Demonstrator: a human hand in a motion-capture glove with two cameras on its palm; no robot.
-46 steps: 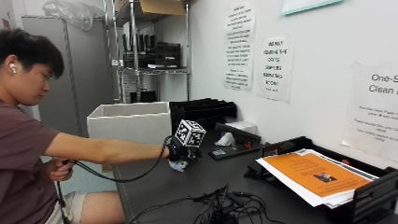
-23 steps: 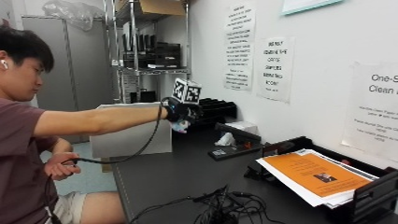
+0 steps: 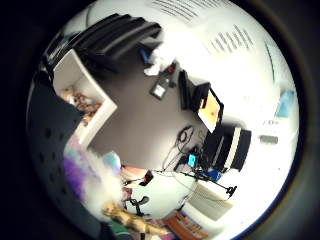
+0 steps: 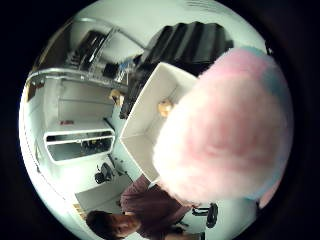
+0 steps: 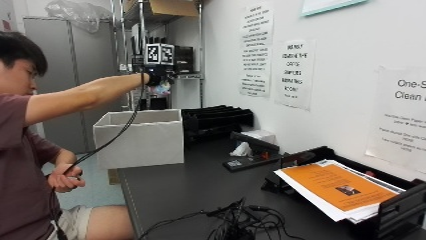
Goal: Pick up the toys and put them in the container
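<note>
Outside view first: our gloved right hand (image 5: pixel 157 77) is raised high above the white container (image 5: pixel 140 137), fingers curled round a fluffy pastel toy (image 5: pixel 160 90). We judge this the carry step; next we should lower the toy over the opening and let go. From the thumb side palm view, the pink toy sits close against our palm, with the open container below and one small tan toy (image 4: pixel 165 107) inside. From the little finger side view, we see several plush toys (image 3: pixel 82 104) lying in the container.

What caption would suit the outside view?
Gloved right hand holds a fluffy pastel toy high above the white container.
</note>
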